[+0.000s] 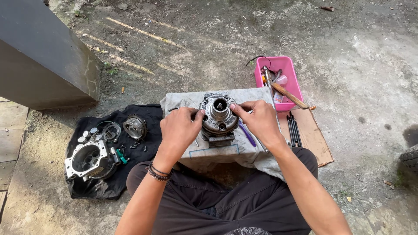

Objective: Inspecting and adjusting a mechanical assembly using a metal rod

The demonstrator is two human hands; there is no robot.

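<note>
fingers: both sets curled on the round metal assembly (pixel 219 115), pinching its rim from each side
left hand (pixel 178 129): gripping the left edge
right hand (pixel 261 122): thumb and fingertips on the right edge
assembly spot: upright on the grey cloth (pixel 244 150), centre
risk: uneven pull could tip it off its small base; loose screws on the black cloth (pixel 111 182) could scatter

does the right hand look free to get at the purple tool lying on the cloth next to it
Probably not right away: the right hand is holding the round metal assembly together with the left hand. The purple tool lies uncovered just under its wrist, so nothing blocks it once that hand lets go.
</note>
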